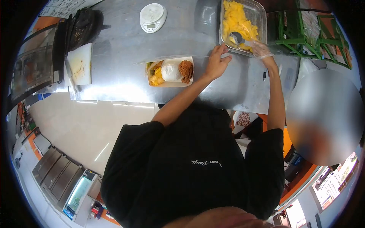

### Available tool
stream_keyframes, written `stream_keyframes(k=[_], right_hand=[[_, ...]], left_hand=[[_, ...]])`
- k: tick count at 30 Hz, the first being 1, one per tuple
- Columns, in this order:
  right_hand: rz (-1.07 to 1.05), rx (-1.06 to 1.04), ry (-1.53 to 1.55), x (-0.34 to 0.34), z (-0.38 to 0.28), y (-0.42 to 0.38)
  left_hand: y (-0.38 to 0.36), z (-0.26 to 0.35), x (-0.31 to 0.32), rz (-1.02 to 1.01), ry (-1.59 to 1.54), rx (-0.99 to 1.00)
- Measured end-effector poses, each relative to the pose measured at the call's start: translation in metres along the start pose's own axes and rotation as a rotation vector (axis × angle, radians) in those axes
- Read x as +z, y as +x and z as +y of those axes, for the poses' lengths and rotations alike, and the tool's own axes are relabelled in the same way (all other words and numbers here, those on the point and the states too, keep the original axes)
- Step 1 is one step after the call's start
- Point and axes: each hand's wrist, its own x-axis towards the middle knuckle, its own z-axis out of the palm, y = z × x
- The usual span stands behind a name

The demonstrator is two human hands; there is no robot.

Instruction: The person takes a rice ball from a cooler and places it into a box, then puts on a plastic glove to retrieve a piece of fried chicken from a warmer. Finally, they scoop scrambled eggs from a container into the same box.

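A clear rectangular container (265, 22) of chopped yellow food (239, 17), like scrambled egg, stands at the far edge of the steel table. My right hand (261, 50), in a thin clear plastic glove, is closed at its near right corner. It seems to hold a spoon (237, 37) whose dark round bowl lies over the food; the handle is hard to make out. Bare, with thumb apart from fingers, my left hand (218, 62) reaches the container's near left corner, fingertips at the rim. Left of it sits an open meal box (171, 84) with white rice (171, 72), fried chicken (186, 71) and yellow food.
A white digital scale (153, 18) stands at the back of the steel table (121, 49). On the left are a stained white cutting board (81, 66) and a knife (69, 74). Green racks (300, 38) are at the right, and a black pen (264, 75) lies below my right hand.
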Motion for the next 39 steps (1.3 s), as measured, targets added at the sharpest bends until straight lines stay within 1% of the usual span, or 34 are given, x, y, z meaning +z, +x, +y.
stream_keyframes(k=[3,4,5,7,9,10,12,13,15,16,18,20,21,22,23,24,25,26,27,28,30,31,33,34,35,36,39], right_hand=[[0.166,-0.144,-0.062,-0.009,0.016,-0.012],[0.235,-0.223,-0.225,-0.011,0.017,-0.020],[0.282,-0.317,-0.379,-0.013,0.019,-0.024],[0.256,-0.284,-0.389,-0.025,0.042,-0.013],[0.301,-0.201,-0.268,-0.010,0.026,-0.026],[0.337,-0.277,-0.417,-0.008,0.031,-0.024],[0.429,-0.425,-0.720,-0.013,0.043,-0.025],[0.410,-0.442,-0.715,-0.009,0.042,-0.028],[0.374,-0.476,-0.707,0.002,0.034,-0.034],[0.377,-0.399,-0.762,0.006,0.029,-0.035],[0.381,-0.245,-0.873,0.015,0.021,-0.037],[0.403,-0.422,-0.924,0.026,0.015,-0.043],[0.415,-0.510,-0.949,0.031,0.011,-0.047],[0.409,-0.488,-0.933,0.037,0.008,-0.050],[0.403,-0.468,-0.916,0.043,0.004,-0.051],[0.396,-0.448,-0.901,0.045,0.000,-0.052],[0.383,-0.421,-0.916,0.046,-0.002,-0.053],[0.370,-0.394,-0.930,0.047,-0.002,-0.053],[0.359,-0.369,-0.945,0.047,-0.001,-0.052],[0.364,-0.388,-0.974,0.048,0.000,-0.051],[0.378,-0.427,-1.033,0.049,0.005,-0.049],[0.383,-0.444,-1.052,0.051,0.004,-0.051],[0.393,-0.484,-1.092,0.054,0.001,-0.054],[0.401,-0.444,-1.085,0.057,-0.002,-0.056],[0.406,-0.404,-1.079,0.059,-0.003,-0.059],[0.412,-0.366,-1.073,0.061,-0.005,-0.061],[0.455,-0.368,-1.080,0.065,-0.003,-0.060]], left_hand=[[-0.003,-0.007,0.012,0.019,-0.016,0.040],[-0.002,-0.012,0.014,0.049,-0.017,0.059],[-0.002,-0.011,0.016,0.035,0.041,0.057],[-0.010,-0.008,0.020,0.055,0.153,0.020],[-0.018,-0.006,0.025,0.054,0.214,0.013],[-0.022,-0.004,0.026,0.035,0.239,0.026],[-0.039,-0.006,0.019,-0.134,0.121,0.048],[-0.048,-0.002,0.009,-0.223,0.060,0.067],[-0.071,0.018,-0.022,-0.388,-0.045,0.038],[-0.084,0.029,-0.042,-0.469,-0.098,0.024],[-0.108,0.045,-0.084,-0.529,0.013,-0.024],[-0.135,0.033,-0.119,-0.315,0.136,0.260],[-0.150,0.025,-0.140,-0.208,0.175,0.200],[-0.163,0.016,-0.161,-0.100,0.212,0.139],[-0.171,0.009,-0.181,0.096,0.280,0.133],[-0.179,-0.013,-0.207,0.242,0.330,0.011],[-0.183,-0.036,-0.231,0.443,0.436,0.062],[-0.187,-0.056,-0.256,0.610,0.475,0.054],[-0.192,-0.067,-0.279,0.722,0.542,0.052],[-0.197,-0.078,-0.298,0.834,0.607,0.049],[-0.200,-0.101,-0.323,0.977,0.573,0.037],[-0.198,-0.101,-0.325,1.037,0.478,-0.045],[-0.189,-0.104,-0.321,1.020,0.727,-0.002],[-0.185,-0.103,-0.320,1.009,0.852,0.018],[-0.183,-0.098,-0.321,0.990,0.899,-0.023],[-0.183,-0.100,-0.321,1.017,0.875,-0.001],[-0.183,-0.104,-0.322,1.070,0.832,0.050]])
